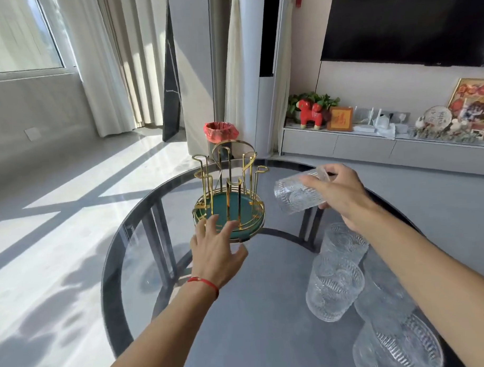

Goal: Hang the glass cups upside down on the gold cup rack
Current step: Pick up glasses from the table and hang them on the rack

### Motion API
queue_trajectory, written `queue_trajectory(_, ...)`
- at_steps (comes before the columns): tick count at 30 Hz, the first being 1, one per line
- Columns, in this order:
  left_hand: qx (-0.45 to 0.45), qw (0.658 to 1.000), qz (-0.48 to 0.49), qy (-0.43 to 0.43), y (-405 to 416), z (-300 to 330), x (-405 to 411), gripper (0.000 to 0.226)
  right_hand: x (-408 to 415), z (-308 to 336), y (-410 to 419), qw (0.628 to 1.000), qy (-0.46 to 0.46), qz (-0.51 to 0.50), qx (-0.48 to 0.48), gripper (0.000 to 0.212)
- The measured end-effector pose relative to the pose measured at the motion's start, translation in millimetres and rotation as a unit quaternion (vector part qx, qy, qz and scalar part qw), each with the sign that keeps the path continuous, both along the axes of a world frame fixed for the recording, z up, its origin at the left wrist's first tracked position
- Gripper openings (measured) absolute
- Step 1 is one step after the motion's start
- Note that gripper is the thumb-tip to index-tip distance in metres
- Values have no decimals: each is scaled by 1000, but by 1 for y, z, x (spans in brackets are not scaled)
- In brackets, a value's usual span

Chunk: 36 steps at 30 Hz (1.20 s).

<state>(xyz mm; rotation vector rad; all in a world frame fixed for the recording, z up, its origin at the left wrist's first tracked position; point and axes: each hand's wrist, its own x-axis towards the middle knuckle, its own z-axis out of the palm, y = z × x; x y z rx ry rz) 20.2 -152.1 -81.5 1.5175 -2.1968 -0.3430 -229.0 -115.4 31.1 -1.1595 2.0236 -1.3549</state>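
The gold cup rack (227,183) stands on a round green tray (244,210) near the far side of the glass table; its looped prongs are bare. My right hand (340,191) holds a ribbed glass cup (293,195) tilted on its side, mouth toward the rack, just right of it. Fingers spread, my left hand (215,250) rests at the tray's near rim, holding nothing. Several more ribbed glass cups (335,287) stand on the table under my right forearm, partly hidden by it.
The round glass table (253,306) has a dark rim and dark legs below. Beyond it stand a bin with a red bag (221,133) and a low cabinet (371,146) with ornaments. Sunlit floor lies to the left.
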Motion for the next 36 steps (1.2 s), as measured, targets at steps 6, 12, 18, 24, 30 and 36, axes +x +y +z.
queue_trajectory(6, 46, 997, -41, -43, -15, -33, -6, 69, 7, 35, -44, 992, -17, -85, -93, 75)
queue_trajectory(12, 30, 997, -66, 9, -27, -54, -5, 67, 27, 70, -107, 981, 27, -71, -178, 60)
queue_trajectory(18, 4, 998, -65, -4, -30, -65, -8, 72, 41, 79, -172, 989, 102, 54, -95, 71)
queue_trajectory(24, -5, 997, -72, 5, -30, -64, -7, 69, 61, 79, -211, 975, 144, 169, -4, 71)
queue_trajectory(30, -6, 998, -65, -7, -28, -61, -10, 68, 77, 77, -230, 932, 206, 264, 136, 67)
queue_trajectory(36, -9, 998, -68, -8, -27, -61, -9, 66, 87, 83, -233, 908, 171, 299, 238, 91)
